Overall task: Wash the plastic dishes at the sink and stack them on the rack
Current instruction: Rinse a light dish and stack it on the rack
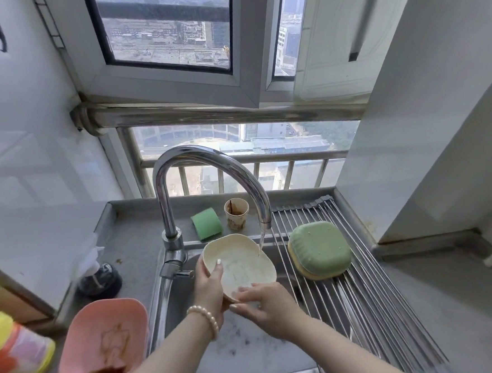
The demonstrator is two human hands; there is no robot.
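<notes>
Tilting the cream dish (241, 266) so tap water (261, 241) runs across it, the left hand (209, 288) grips its rim, thumb inside. The right hand's (261, 304) straight fingers (245, 293) rub its lower edge over the sink (250, 352). Beyond the fingers, the washed green dish (319, 249) drains upside down on the rack (363, 303).

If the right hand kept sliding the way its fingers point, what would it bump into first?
The right hand points left across the cream bowl's rim, so it would probably meet the left hand holding that bowl, though depth is hard to judge.

Behind the faucet (163, 192): green sponge (206, 223), stained paper cup (237, 214) just right of it. Left of the faucet: dark round container (100, 281) with crumpled plastic, and a yellow-orange bottle (14, 348) nearer the frame's edge.
</notes>
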